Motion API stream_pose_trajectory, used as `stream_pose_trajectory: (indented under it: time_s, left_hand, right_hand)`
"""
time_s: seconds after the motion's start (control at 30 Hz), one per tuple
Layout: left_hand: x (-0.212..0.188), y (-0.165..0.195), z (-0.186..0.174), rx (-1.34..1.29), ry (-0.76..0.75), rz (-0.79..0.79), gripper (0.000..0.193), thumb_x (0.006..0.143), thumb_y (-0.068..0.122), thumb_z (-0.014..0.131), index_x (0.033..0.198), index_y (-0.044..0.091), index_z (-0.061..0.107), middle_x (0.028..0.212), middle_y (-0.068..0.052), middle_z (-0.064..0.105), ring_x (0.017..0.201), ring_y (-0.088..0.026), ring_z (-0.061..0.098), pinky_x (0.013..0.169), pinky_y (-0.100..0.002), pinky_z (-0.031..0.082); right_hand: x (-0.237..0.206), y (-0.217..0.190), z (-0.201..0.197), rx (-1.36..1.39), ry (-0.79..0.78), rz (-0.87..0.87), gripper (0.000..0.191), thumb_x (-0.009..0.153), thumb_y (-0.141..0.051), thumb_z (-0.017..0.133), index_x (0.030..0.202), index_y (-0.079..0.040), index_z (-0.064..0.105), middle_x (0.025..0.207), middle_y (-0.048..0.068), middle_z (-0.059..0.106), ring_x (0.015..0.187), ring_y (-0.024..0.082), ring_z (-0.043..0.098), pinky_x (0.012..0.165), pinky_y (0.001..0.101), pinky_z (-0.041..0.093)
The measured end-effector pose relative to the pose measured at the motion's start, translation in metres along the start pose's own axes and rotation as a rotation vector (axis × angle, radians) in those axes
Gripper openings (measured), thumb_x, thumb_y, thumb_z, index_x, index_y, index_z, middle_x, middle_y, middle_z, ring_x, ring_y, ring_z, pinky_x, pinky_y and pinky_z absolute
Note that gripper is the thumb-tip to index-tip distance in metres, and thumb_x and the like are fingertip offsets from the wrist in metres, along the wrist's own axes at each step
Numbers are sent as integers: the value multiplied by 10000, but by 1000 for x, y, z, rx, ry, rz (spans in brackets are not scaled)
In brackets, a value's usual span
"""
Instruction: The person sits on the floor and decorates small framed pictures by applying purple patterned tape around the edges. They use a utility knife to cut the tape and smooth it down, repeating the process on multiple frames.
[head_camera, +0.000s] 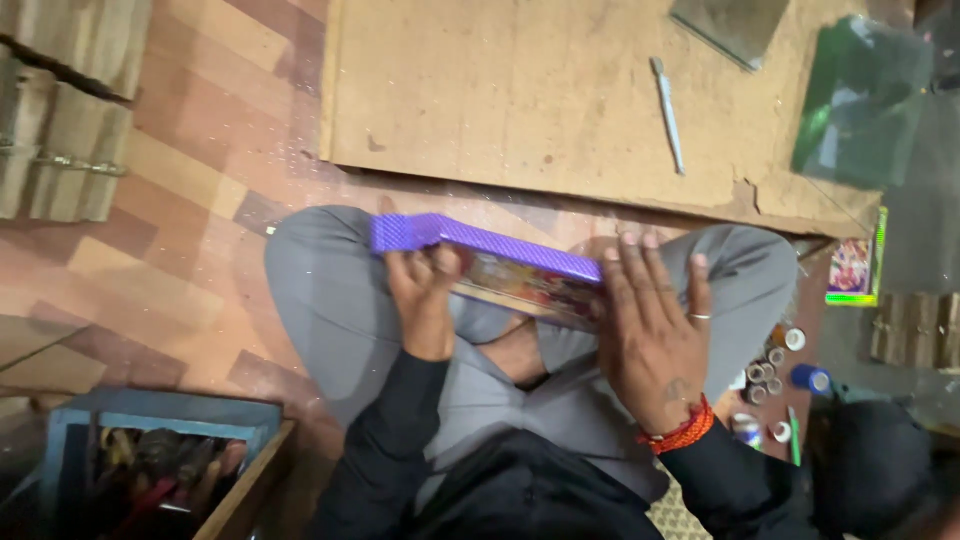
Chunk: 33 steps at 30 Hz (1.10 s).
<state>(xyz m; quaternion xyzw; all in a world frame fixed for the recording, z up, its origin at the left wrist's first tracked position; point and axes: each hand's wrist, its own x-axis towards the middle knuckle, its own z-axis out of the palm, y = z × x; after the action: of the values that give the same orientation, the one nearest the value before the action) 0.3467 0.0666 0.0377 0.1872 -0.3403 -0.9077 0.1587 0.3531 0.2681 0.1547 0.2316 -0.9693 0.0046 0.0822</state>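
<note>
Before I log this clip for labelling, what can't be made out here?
All in the head view:
- Picture in the purple frame: seen edge-on, partly covered by the left hand and right hand.
- Tools in the blue box: dark, cut by the bottom edge.
- Small spools: too small to tell.

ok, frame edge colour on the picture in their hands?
Purple, finely textured, on the framed picture; head view shows it.

Glossy purple textured frame (487, 247), matt rough fibreboard sheet (520, 100), smooth glass pane (862, 100)
</note>
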Motion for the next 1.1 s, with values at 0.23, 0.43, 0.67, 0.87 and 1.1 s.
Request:
stream_pose_trajectory:
  time_s: [0.23, 0.43, 0.67, 0.87, 1.1]
  left_hand:
    - [-7, -10, -18, -67, -173, -16, 1205, 860, 10, 818, 1706, 171, -25, 1235, -44, 543, 1092, -149, 557, 997, -300, 478]
    - [-5, -9, -22, -97, -209, -47, 1216, 876, -38, 801, 1726, 217, -30, 1139, -8, 513, 959, -115, 514, 888, -275, 484]
    - [-6, -8, -22, -146, -205, -92, 1244, 823, 25, 828, 1688, 231, -43, 1036, -17, 562, 861, -129, 534, 795, -269, 498]
    - [-9, -13, -19, -66, -227, -14, 1292, 819, -7, 875, 1725, 215, -18, 1015, 37, 512, 870, -99, 511, 777, -249, 482]
    - [-11, -13, -19, -113, -231, -48, 1286, 794, 9, 867, 1701, 214, -22, 1014, -10, 557, 840, -110, 535, 737, -248, 490]
  right_hand:
    - [55, -68, 20, 299, 0, -227, 476, 917, -53, 583, 1392, -25, 585, 1462, 177, 609, 1402, 281, 548, 1222, 485, 308]
    - [90, -67, 2, 621, -256, -99, 500, 812, -4, 600, 1308, -66, 623, 1144, 182, 724, 1094, 364, 683, 937, 490, 509]
    - [101, -59, 4, 688, -376, -195, 594, 754, 35, 585, 1342, -45, 609, 1045, 240, 709, 969, 431, 675, 762, 501, 535]
    - [62, -21, -8, 600, -214, -225, 490, 832, -34, 652, 1321, -36, 615, 1196, 209, 711, 1068, 372, 681, 867, 453, 547]
    - [3, 49, -36, 340, -101, -240, 407, 822, -93, 691, 1228, -71, 671, 1201, 101, 743, 1221, 275, 662, 1118, 554, 400]
